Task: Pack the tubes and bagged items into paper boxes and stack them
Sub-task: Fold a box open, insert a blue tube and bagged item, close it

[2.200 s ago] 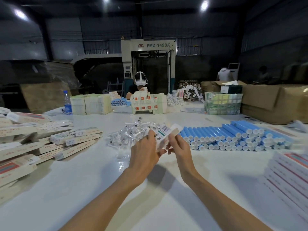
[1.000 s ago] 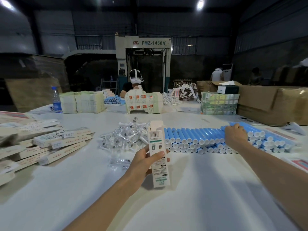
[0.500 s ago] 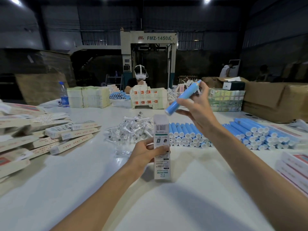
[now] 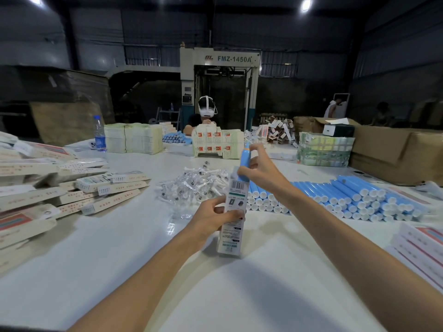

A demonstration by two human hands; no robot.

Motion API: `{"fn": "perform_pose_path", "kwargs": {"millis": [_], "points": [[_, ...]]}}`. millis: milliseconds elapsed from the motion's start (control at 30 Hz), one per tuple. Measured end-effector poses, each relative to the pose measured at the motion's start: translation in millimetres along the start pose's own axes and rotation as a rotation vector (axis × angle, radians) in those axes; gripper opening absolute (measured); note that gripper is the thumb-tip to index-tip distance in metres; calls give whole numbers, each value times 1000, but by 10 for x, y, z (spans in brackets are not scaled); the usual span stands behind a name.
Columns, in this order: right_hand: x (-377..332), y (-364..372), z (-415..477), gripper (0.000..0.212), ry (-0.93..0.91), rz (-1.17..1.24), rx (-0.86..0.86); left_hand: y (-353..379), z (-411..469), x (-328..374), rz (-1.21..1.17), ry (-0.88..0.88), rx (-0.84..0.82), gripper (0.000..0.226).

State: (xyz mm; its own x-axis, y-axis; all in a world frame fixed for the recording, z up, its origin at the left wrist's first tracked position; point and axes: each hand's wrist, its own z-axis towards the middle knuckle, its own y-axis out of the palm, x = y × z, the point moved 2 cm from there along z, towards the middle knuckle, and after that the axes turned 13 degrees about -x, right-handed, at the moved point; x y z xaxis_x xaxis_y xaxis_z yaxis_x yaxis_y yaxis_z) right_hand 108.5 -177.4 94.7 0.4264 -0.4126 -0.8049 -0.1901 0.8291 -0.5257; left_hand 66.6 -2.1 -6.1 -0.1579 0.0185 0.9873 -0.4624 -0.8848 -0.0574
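Left hand (image 4: 211,219) grips a tall white paper box (image 4: 235,198) around its middle, thumb on the left edge and fingers curled over the front. The box stands upright with its bottom end on the white table (image 4: 239,291), near the centre. The right hand (image 4: 261,170) pinches a blue tube (image 4: 245,159) between thumb and fingertips, the other fingers spread loosely. The tube is nearly vertical and its lower end sits right at the box's open top (can't tell how far inside it is).

Just behind the box, a heap of small clear bagged items (image 4: 194,185) lies in the middle of the table. To the right of that, a long row of blue tubes with white caps (image 4: 347,195) is stacked on its side, the caps facing the near edge. On the left there's a messy spread of long closed boxes (image 4: 112,185), and a neat stack of flat ones (image 4: 422,240) sits at the near right edge.

At the far side another person in a white headset (image 4: 206,113) sits behind more stacks, with a water bottle (image 4: 99,134) far left and brown cartons (image 4: 395,154) far right.
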Motion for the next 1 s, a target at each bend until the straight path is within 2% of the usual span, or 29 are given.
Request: {"fn": "perform_pose_path", "kwargs": {"millis": [133, 267, 367, 500, 667, 767, 833, 933, 1000], "points": [[98, 242, -20, 25, -46, -119, 16, -109, -28, 44, -11, -27, 59, 46], [235, 398, -70, 37, -56, 56, 66, -284, -104, 133, 73, -44, 131, 40], [424, 452, -138, 32, -35, 113, 145, -599, -271, 210, 162, -30, 209, 41], [644, 694, -169, 29, -12, -63, 107, -1110, -532, 262, 184, -2, 352, 35], [629, 1132, -90, 30, -109, -340, -186, -1484, -709, 134, 83, 56, 479, 29], [654, 1320, -15, 40, -21, -623, -247, -1554, -751, 2, 0, 51, 505, 30], [701, 1384, -30, 37, 8, -740, -272, -1556, -762, -65, -26, 36, 502, 29], [749, 1398, -112, 18, -28, -729, -238, -1486, -731, -118, -25, 2, 448, 33], [712, 1328, -158, 15, -10, -629, -174, -1390, -675, -112, -25, -2, 403, 35]]}}
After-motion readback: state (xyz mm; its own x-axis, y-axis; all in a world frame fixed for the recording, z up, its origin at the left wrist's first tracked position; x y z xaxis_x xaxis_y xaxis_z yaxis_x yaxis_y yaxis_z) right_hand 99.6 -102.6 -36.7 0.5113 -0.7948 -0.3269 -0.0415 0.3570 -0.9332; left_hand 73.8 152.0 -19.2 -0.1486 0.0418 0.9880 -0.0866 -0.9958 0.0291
